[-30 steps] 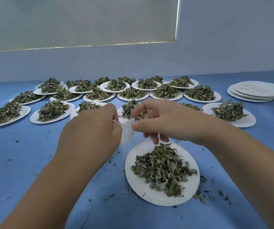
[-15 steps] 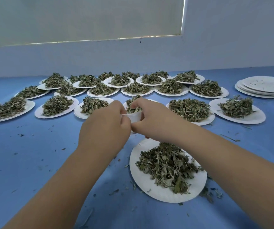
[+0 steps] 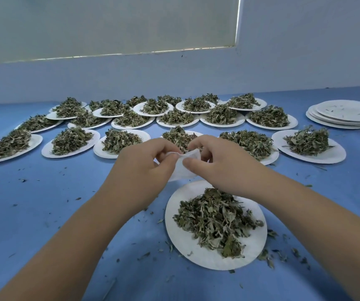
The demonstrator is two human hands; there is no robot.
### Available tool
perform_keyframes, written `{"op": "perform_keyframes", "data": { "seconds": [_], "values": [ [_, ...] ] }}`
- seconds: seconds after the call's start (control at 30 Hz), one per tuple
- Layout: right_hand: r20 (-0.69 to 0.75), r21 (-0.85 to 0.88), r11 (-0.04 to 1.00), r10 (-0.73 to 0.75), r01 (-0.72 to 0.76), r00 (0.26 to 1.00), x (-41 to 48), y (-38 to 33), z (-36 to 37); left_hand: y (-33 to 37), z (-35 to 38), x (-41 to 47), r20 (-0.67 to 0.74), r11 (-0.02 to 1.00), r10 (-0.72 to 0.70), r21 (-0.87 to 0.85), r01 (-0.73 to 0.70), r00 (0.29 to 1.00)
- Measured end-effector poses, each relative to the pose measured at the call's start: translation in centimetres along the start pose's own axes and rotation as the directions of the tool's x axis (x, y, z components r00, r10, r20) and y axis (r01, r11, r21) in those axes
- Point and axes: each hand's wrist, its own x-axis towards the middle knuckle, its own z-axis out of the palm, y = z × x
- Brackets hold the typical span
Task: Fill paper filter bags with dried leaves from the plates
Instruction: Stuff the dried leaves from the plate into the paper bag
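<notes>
In the middle of the frame the left hand and the right hand hold together one small paper filter bag. The bag is white, thin and a little translucent, with soft creases. Both hands are closed in a pinch on its upper edge, thumbs toward the camera; whether the mouth is open I cannot tell. Just below, in the lower centre, lies a round, flat white paper plate with a loose heap of dried leaves, grey-green, curled and brittle. Behind the hands, across the blue tabletop, stand about nineteen more such plates with leaf heaps. At the right edge is a stack of empty plates, about five. Small crumbs of leaf lie around.
</notes>
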Motion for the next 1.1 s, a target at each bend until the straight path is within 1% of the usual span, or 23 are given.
{"op": "perform_keyframes", "data": {
  "seconds": [0.03, 0.1, 0.17, 0.23, 0.37, 0.5, 0.57, 0.77, 0.93, 1.0, 1.1],
  "values": [
    [-0.008, 0.002, 1.000, 0.002, -0.002, 1.000, -0.5, 0.1, -0.3, 0.1, -0.1, -0.1, -0.031, 0.999, 0.018, 0.034, -0.017, 0.999],
    [0.002, -0.012, 1.000, -0.002, 0.002, 1.000, -1.6, 0.4, -1.0, 0.4, -0.3, -0.3, -0.079, 0.986, 0.070, 0.157, -0.056, 0.994],
    [0.049, -0.068, 0.998, -0.003, 0.007, 0.999, -2.6, 0.5, -1.5, 0.6, -0.5, -0.4, -0.074, 0.947, 0.124, 0.307, -0.096, 0.989],
    [0.105, -0.157, 0.988, 0.006, 0.010, 0.994, -3.4, 0.4, -1.7, 0.8, -0.4, -0.6, -0.053, 0.918, 0.157, 0.377, -0.126, 0.986],
    [0.190, -0.307, 0.950, 0.001, 0.058, 0.982, -4.2, -0.3, -1.3, 1.1, 0.1, -1.1, -0.009, 0.923, 0.133, 0.365, -0.121, 0.991],
    [0.224, -0.325, 0.943, 0.010, 0.066, 0.974, -4.6, -0.8, -1.0, 0.8, 0.8, -1.2, 0.092, 0.928, 0.034, 0.368, -0.066, 0.995],
    [0.228, -0.327, 0.942, 0.007, 0.070, 0.974, -4.6, -0.8, -1.0, 0.6, 1.0, -1.1, 0.112, 0.941, 0.006, 0.336, -0.043, 0.994],
    [0.230, -0.311, 0.945, -0.030, 0.103, 0.973, -4.4, -0.3, -1.1, 0.0, 1.3, -0.9, 0.118, 0.980, -0.048, 0.197, 0.024, 0.992],
    [0.223, -0.280, 0.953, -0.049, 0.112, 0.974, -4.3, 0.0, -1.3, -0.3, 1.5, -0.9, 0.117, 0.982, -0.062, 0.185, 0.040, 0.991],
    [0.211, -0.234, 0.967, -0.054, 0.104, 0.976, -4.2, 0.1, -1.6, -0.3, 1.5, -0.9, 0.112, 0.983, -0.065, 0.181, 0.044, 0.992],
    [0.167, -0.107, 0.990, -0.068, 0.086, 0.984, -4.1, 0.1, -2.4, -0.2, 1.4, -0.9, 0.101, 0.983, -0.067, 0.175, 0.048, 0.993]
  ]
}}
